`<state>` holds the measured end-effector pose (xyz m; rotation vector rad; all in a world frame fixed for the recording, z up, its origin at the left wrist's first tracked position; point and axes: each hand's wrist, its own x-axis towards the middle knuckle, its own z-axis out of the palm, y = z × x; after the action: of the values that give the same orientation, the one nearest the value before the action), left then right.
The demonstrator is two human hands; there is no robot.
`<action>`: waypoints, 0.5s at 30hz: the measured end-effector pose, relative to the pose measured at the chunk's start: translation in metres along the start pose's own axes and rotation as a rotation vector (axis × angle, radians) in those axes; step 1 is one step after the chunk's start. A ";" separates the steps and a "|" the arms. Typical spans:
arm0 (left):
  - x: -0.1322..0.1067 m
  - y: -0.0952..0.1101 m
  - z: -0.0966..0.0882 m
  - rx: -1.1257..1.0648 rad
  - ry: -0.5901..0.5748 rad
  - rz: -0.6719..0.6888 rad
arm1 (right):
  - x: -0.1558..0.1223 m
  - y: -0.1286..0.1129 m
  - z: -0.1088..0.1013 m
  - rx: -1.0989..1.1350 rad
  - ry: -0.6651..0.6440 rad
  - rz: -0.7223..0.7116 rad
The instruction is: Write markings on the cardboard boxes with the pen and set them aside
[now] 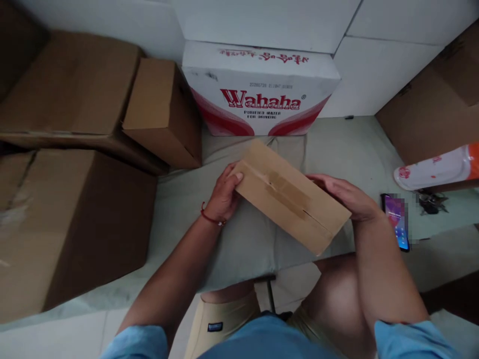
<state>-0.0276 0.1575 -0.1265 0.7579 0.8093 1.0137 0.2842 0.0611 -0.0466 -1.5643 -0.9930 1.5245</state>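
Note:
A small brown cardboard box (277,174) is held at a slant above the cloth-covered surface, with a darker strip of tape along the seam of the face turned up to me. My left hand (225,193) is closed on its left end, thumb on the upper face and the other fingers mostly out of sight. Against the far right side of the box rests my right hand (342,193), its fingers partly hidden behind the edge. The box looks closed.
Large cardboard boxes (71,85) are stacked at the left, beside a narrower upright carton (149,99). A white-and-red Wahaha carton (262,107) stands behind. A phone (394,219), keys (432,202) and a white-and-orange cylinder (430,167) lie at the right on the pale green cloth (344,144).

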 end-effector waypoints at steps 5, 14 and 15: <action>0.009 -0.001 -0.008 -0.155 0.280 0.238 | 0.011 0.002 0.012 0.204 0.228 -0.261; -0.008 -0.007 0.005 -0.118 0.178 0.238 | 0.032 0.033 0.040 0.160 0.390 -0.224; -0.009 -0.007 0.006 -0.085 0.142 0.243 | 0.033 0.034 0.037 0.159 0.417 -0.235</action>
<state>-0.0220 0.1455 -0.1275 0.7289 0.8024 1.3239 0.2489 0.0749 -0.0924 -1.5098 -0.7656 1.0338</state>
